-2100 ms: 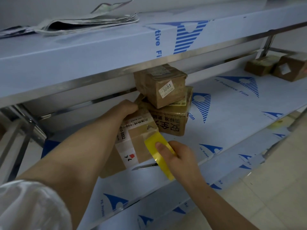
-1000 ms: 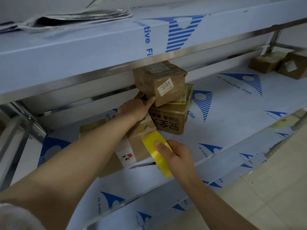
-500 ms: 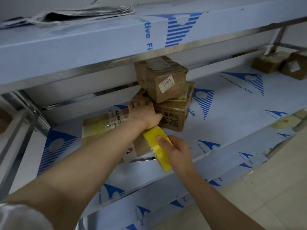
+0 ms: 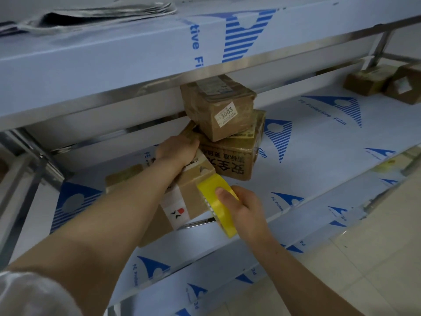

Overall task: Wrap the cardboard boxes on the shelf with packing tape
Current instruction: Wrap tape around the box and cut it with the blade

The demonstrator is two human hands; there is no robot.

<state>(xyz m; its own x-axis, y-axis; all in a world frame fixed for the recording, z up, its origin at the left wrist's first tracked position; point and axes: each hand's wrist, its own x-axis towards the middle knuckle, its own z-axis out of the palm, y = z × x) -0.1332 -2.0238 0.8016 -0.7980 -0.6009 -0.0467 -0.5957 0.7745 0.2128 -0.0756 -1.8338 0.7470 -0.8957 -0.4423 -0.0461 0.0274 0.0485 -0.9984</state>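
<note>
A long cardboard box (image 4: 189, 190) with a white label lies on the middle shelf (image 4: 319, 160). My left hand (image 4: 177, 151) rests on its far top end, fingers curled over the far edge. My right hand (image 4: 243, 208) grips a yellow roll of packing tape (image 4: 214, 201) pressed against the box's near right corner. Right behind stand two stacked boxes: a small box (image 4: 218, 108) with a "3003" sticker on top of a larger printed box (image 4: 232, 158).
A metal blade or knife (image 4: 198, 223) lies on the shelf under the box's near end. Two more boxes (image 4: 378, 80) sit at the far right of the shelf. Folded papers (image 4: 91, 17) lie on the upper shelf. Tiled floor shows at the lower right.
My left hand slid from the box's near top back to its far end. The tape roll in my right hand stayed at the box's near corner, shifting slightly.
</note>
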